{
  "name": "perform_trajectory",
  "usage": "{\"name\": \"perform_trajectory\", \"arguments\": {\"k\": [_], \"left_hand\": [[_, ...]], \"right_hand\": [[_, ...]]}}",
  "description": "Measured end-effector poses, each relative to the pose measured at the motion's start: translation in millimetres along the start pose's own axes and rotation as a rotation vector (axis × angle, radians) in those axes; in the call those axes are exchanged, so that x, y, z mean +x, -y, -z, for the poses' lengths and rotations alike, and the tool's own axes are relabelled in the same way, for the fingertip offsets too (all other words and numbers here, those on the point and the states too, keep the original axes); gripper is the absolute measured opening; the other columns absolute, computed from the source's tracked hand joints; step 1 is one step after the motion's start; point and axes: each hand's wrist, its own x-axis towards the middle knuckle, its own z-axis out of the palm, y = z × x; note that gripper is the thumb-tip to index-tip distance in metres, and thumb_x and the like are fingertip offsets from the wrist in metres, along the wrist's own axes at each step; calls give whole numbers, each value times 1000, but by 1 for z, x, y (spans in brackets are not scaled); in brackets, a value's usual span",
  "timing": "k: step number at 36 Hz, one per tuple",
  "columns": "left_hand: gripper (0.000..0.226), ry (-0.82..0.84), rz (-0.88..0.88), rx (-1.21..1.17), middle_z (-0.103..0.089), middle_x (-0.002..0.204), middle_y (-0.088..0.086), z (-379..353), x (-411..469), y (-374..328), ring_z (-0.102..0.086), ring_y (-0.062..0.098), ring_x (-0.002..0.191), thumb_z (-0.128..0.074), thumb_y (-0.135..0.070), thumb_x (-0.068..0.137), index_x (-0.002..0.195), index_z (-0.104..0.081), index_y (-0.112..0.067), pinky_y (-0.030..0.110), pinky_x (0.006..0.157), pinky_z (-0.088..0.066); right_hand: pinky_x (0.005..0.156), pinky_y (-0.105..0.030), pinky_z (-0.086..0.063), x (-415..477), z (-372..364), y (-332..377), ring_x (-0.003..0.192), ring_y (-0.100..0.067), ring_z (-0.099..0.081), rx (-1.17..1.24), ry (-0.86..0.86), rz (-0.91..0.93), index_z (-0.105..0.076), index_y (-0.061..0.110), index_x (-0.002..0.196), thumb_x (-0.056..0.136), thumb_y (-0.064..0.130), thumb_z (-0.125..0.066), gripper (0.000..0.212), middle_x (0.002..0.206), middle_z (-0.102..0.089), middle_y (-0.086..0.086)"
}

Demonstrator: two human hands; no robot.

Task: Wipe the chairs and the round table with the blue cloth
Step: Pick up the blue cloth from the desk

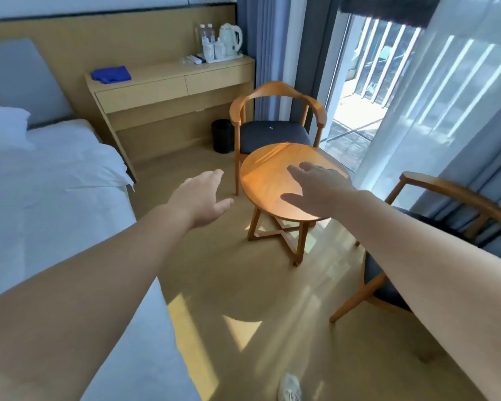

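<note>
Currently both my hands empty, fingers spread: left hand (201, 199) over floor, right hand (315, 188) above round table (268, 180). Blue cloth (111, 74) lies crumpled at desk's (168, 82) left end, well apart. Risk: wiping chairs (275, 123) bare-handed before fetching cloth.

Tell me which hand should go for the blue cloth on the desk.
Left, probably. The blue cloth lies at the desk's left end, and the empty, open left hand is stretched out on that side. The right hand, also empty, hangs over the round table, farther right.
</note>
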Motion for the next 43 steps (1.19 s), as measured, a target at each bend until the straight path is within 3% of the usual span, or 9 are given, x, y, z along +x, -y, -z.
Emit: {"name": "perform_trajectory", "arguments": {"k": [3,9,18,26,34,39,43], "left_hand": [[72,-42,53,-4,-29,151,5,3,28,7,-31,27,136,-53,-46,89,146,-21,-17,44,107,-34],[74,-51,149,-6,-28,151,4,0,61,33,-33,28,134,-51,-50,88,146,-20,-18,43,106,-35],[74,-74,243,-14,-27,152,3,3,99,81,-33,25,135,-50,-49,88,147,-19,-16,41,106,-34],[72,-91,254,11,-29,151,5,12,162,147,-34,26,133,-50,-48,89,146,-21,-14,43,103,-37],[72,-117,263,7,-29,151,4,34,220,224,-34,26,133,-50,-48,89,146,-21,-15,40,102,-35],[70,-138,264,1,-37,145,3,48,242,266,-43,25,126,-50,-49,89,145,-23,-17,41,98,-43],[71,-146,267,-3,-30,150,3,60,256,294,-37,25,132,-50,-48,89,145,-23,-16,40,101,-38]], "right_hand": [[90,-40,-53,39,-4,-17,119,-27,-54,11,-13,59,-31,26,144,88,64,-48,70,140,-48,-4],[84,-39,-54,102,-11,-30,114,-27,-57,11,-45,178,-33,24,143,88,63,-47,69,139,-48,-5],[81,-40,-56,185,-17,-3,108,-25,-57,54,-11,280,-30,22,144,90,59,-48,68,134,-47,-7],[88,-41,-49,269,-25,27,105,-25,-57,38,-50,308,-34,21,141,91,62,-43,66,126,-50,-5],[96,-43,-42,359,-28,73,117,-26,-50,44,-49,277,-32,21,142,91,62,-41,67,133,-47,-5],[98,-43,-42,401,-25,101,118,-26,-50,80,-73,262,-33,20,142,90,62,-44,67,131,-48,-5],[103,-45,-37,430,-17,119,127,-28,-45,79,-56,281,-30,21,144,91,62,-44,69,143,-41,-6]]}}
